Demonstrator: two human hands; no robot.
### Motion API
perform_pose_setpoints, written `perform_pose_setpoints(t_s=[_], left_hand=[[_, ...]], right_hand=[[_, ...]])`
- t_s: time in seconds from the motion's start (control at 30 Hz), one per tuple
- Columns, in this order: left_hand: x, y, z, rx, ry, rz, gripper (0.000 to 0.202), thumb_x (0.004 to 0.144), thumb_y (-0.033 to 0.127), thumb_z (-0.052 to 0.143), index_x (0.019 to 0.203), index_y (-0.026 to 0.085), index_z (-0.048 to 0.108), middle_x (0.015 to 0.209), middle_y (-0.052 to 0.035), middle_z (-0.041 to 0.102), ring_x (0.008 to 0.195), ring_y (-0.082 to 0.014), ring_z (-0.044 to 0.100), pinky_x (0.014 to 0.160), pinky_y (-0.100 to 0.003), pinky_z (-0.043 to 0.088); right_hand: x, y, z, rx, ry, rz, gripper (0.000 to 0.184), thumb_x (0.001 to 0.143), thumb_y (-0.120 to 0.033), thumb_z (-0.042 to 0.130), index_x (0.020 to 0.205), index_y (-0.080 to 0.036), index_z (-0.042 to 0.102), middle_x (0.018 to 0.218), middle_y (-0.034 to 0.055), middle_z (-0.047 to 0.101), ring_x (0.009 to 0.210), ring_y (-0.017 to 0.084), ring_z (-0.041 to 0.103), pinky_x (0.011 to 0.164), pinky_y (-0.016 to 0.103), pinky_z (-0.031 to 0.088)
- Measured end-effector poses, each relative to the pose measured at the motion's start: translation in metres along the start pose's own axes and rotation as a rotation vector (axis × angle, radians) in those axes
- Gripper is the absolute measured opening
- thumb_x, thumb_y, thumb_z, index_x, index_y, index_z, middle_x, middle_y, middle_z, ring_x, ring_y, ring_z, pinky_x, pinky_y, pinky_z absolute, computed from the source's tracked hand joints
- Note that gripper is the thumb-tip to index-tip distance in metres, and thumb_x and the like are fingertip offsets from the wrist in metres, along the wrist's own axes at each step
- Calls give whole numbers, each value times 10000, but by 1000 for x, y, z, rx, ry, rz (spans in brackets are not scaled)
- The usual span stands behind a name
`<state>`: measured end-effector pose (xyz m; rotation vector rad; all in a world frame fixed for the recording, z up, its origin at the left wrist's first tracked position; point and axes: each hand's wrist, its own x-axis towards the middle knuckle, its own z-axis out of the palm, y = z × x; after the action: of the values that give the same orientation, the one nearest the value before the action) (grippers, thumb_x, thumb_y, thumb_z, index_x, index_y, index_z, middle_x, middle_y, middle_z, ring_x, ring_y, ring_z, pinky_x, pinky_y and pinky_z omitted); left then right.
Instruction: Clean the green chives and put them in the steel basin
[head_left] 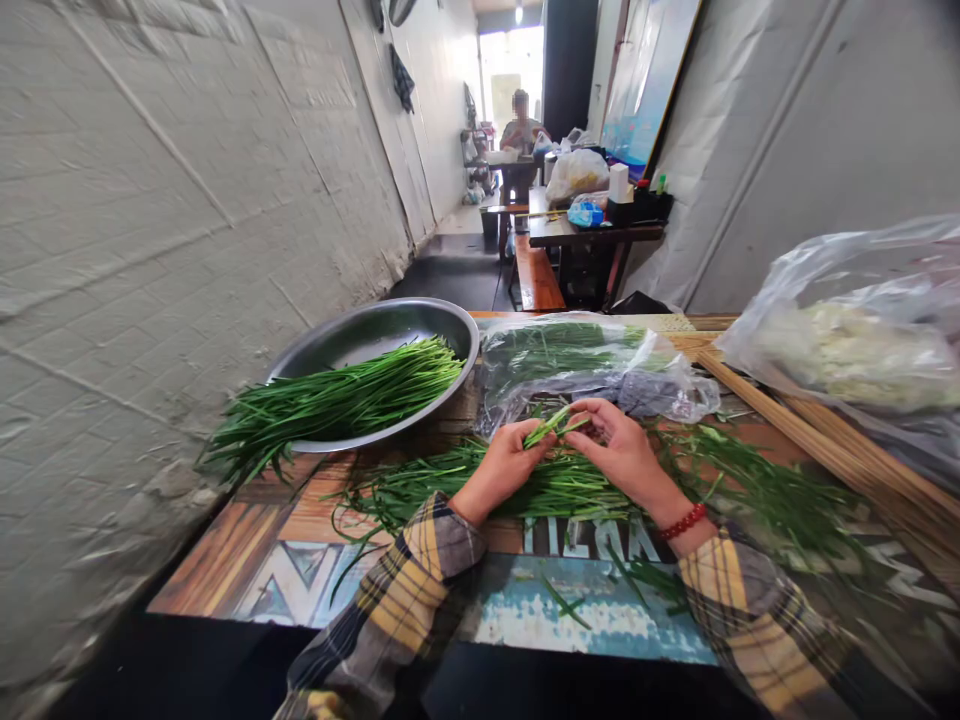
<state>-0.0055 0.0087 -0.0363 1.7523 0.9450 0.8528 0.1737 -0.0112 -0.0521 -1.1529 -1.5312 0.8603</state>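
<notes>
A small bunch of garlic chives (546, 428) is held in my left hand (504, 466), its pale ends pointing up and to the right. My right hand (622, 452) is closed, thumb and fingertips pinching at the ends of the same bunch. Below both hands, a loose pile of chives (574, 488) lies across the table. To the left, a metal basin (360, 328) holds a thick bundle of chives (352, 395), the leaves hanging over its rim. A clear plastic bag (570, 350) with more chives inside lies just beyond my hands.
Scattered scraps of chive (765, 480) cover the table (225, 550) at right. Long wooden sticks (825, 430) and a plastic bag of pale chopped food (847, 340) lie farther right. A white brick wall (150, 250) stands close on the left. Another person (521, 125) sits far back.
</notes>
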Motion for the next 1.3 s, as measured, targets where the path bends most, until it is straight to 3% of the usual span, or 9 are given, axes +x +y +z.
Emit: perform_pose_setpoints(t_s=[0.1, 0.33, 0.53, 0.67, 0.83, 1.0, 1.13, 1.2, 1.3], left_hand=[[0, -1, -1, 13, 2, -10, 386, 845, 494, 544, 673, 148, 541, 635, 26, 449, 629, -107, 379, 585, -220, 317], [1, -3, -3, 80, 68, -9, 419, 854, 512, 513, 627, 166, 455, 632, 22, 401, 638, -115, 361, 592, -231, 292], [1, -3, -1, 75, 65, -29, 430, 837, 525, 531, 614, 167, 446, 613, 30, 397, 624, -111, 354, 590, -237, 278], [0, -3, -1, 70, 30, -17, 405, 847, 487, 531, 618, 163, 453, 614, 38, 393, 621, -104, 347, 586, -234, 279], [0, 0, -1, 124, 37, 20, 364, 866, 397, 519, 598, 165, 437, 599, 41, 390, 607, -102, 351, 588, -239, 285], [0, 0, -2, 315, 92, 121, 256, 847, 292, 532, 621, 173, 505, 634, 13, 505, 664, -135, 440, 649, -259, 340], [0, -1, -1, 473, 58, 206, 143, 819, 177, 523, 682, 189, 563, 696, -19, 578, 721, -169, 489, 698, -289, 361], [0, -3, -2, 519, 49, 230, 128, 806, 153, 520, 693, 194, 565, 711, -25, 587, 740, -179, 500, 713, -295, 368], [1, -4, -2, 514, 78, 219, 130, 811, 167, 525, 687, 192, 554, 708, -18, 578, 743, -176, 506, 715, -288, 366]], right_hand=[[1, -2, 0, -94, 8, -60, 276, 803, -262, 607, 1069, -209, 555, 830, 21, 685, 759, 168, 654, 696, 298, 509], [8, 13, -33, -241, 301, -67, 180, 839, -340, 584, 952, -210, 636, 854, 48, 686, 749, 189, 634, 723, 346, 510], [8, 7, -39, -430, 159, -296, 179, 881, -320, 552, 939, -253, 707, 999, 61, 684, 976, 231, 614, 895, 425, 473], [5, -1, -27, -525, 48, -373, 117, 855, -295, 619, 920, -261, 711, 930, 50, 689, 934, 227, 603, 866, 408, 451], [3, -4, -17, -465, 23, -283, 159, 874, -285, 578, 764, -230, 679, 827, 40, 673, 845, 208, 586, 808, 373, 426], [2, -5, -7, -112, 26, 22, 211, 830, -376, 578, 745, -197, 652, 749, 15, 643, 740, 173, 579, 704, 303, 449], [1, 0, -4, 106, 16, 218, 255, 775, -434, 619, 752, -181, 646, 701, 3, 643, 678, 159, 564, 648, 280, 445], [2, 4, -6, 125, 45, 249, 276, 771, -454, 620, 753, -179, 641, 694, 7, 643, 667, 163, 560, 636, 282, 444], [5, 10, -15, -39, 160, 175, 305, 802, -477, 589, 778, -178, 646, 742, 26, 651, 713, 183, 569, 671, 304, 440]])
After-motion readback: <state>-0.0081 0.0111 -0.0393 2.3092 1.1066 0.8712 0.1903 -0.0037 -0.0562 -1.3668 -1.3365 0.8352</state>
